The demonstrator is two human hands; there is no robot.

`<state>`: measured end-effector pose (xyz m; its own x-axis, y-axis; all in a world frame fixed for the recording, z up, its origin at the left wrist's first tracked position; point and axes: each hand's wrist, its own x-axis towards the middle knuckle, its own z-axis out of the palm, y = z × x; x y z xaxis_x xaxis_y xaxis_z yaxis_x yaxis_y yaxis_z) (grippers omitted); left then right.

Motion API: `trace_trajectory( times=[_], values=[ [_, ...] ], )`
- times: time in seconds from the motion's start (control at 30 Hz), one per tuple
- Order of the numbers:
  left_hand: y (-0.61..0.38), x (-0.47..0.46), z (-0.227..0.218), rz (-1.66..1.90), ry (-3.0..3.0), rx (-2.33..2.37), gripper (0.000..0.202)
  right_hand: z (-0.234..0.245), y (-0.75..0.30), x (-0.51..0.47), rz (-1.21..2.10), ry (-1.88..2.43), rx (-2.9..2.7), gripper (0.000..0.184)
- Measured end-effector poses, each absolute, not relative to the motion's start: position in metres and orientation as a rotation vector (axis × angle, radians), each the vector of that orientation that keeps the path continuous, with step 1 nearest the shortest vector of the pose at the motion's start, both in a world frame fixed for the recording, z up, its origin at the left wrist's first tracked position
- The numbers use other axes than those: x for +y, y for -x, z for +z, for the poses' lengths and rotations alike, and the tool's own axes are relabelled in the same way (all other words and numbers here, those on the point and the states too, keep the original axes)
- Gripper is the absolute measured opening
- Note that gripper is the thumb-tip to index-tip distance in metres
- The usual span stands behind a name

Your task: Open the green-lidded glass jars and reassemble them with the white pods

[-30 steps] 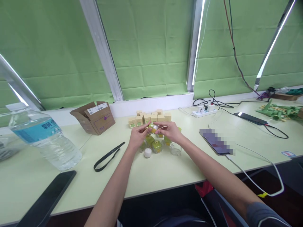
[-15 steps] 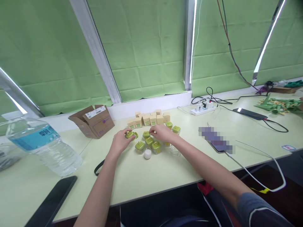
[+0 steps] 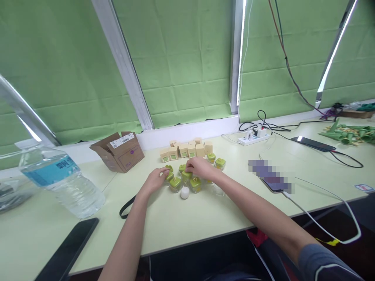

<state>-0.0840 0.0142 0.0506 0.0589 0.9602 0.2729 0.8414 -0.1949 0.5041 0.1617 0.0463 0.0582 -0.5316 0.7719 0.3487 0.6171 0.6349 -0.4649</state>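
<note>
Several small clear jars with green lids stand in a cluster on the table point(image 3: 175, 222). My left hand point(image 3: 152, 182) is at the cluster's left side, its fingers closed on a green-lidded jar point(image 3: 169, 176). My right hand point(image 3: 200, 168) reaches in from the right with bent fingers pressed at the lid of another green-lidded jar point(image 3: 182, 168); its fingertips are partly hidden. Nearer to me are a green-lidded jar point(image 3: 175, 184) and a second one point(image 3: 195, 184) with a loop on top. A small white round object point(image 3: 184, 192) lies in front of them.
Small cream boxes point(image 3: 183, 150) stand in rows behind the jars. An open cardboard box point(image 3: 123, 154), a large water bottle point(image 3: 64, 179) and a black phone point(image 3: 68, 249) are to the left. On the right are a charging phone point(image 3: 271, 177) and a power strip point(image 3: 254, 138).
My left hand has brought its green-lidded jar right and slightly nearer, against the cluster. My right hand stays at the jars, nearly unmoved. The whole view has shifted slightly.
</note>
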Motion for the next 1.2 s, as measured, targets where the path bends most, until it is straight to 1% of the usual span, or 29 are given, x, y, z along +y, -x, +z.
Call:
trace_trajectory(
  times=[0.07,0.13,0.23,0.33,0.47,0.6,0.67,0.77,0.83,0.9,1.03,1.07,1.2],
  values=[
    [0.073,0.007,0.059,1.015,-2.120,1.998,0.045,0.055,-0.165,0.050,0.417,1.100,-2.237,0.012],
    [0.053,0.000,0.066,1.152,-2.201,1.939,0.049,0.053,-0.167,0.051,0.435,1.078,-2.161,0.015],
    [0.020,-0.003,0.068,0.995,-2.373,1.702,0.060,0.051,-0.168,0.050,0.458,1.022,-2.070,0.016],
    [-0.001,0.000,0.061,0.900,-2.420,1.651,0.056,0.048,-0.174,0.050,0.479,1.020,-1.943,0.015],
    [0.002,0.006,0.054,0.878,-2.428,1.681,0.060,0.041,-0.191,0.061,0.514,1.102,-1.717,0.021],
    [0.014,0.006,0.059,0.849,-2.481,1.626,0.049,0.032,-0.202,0.073,0.634,1.080,-1.603,0.031],
    [0.016,0.003,0.065,0.758,-2.516,1.563,0.042,0.031,-0.203,0.073,0.656,1.069,-1.606,0.033],
    [0.012,-0.001,0.073,0.628,-2.553,1.528,0.036,0.035,-0.200,0.067,0.548,1.070,-1.668,0.030],
    [0.008,-0.003,0.075,0.621,-2.526,1.585,0.033,0.039,-0.197,0.061,0.463,1.072,-1.709,0.027],
    [0.003,-0.002,0.074,0.662,-2.477,1.651,0.027,0.042,-0.196,0.057,0.428,1.084,-1.732,0.024],
    [-0.003,0.005,0.066,0.854,-2.446,1.695,0.034,0.042,-0.195,0.055,0.430,1.086,-1.748,0.019],
    [-0.004,0.006,0.064,0.882,-2.457,1.693,0.033,0.042,-0.195,0.055,0.422,1.083,-1.751,0.019],
    [-0.002,0.007,0.062,0.818,-2.478,1.735,0.023,0.040,-0.198,0.058,0.397,1.100,-1.719,0.018]
  ],
)
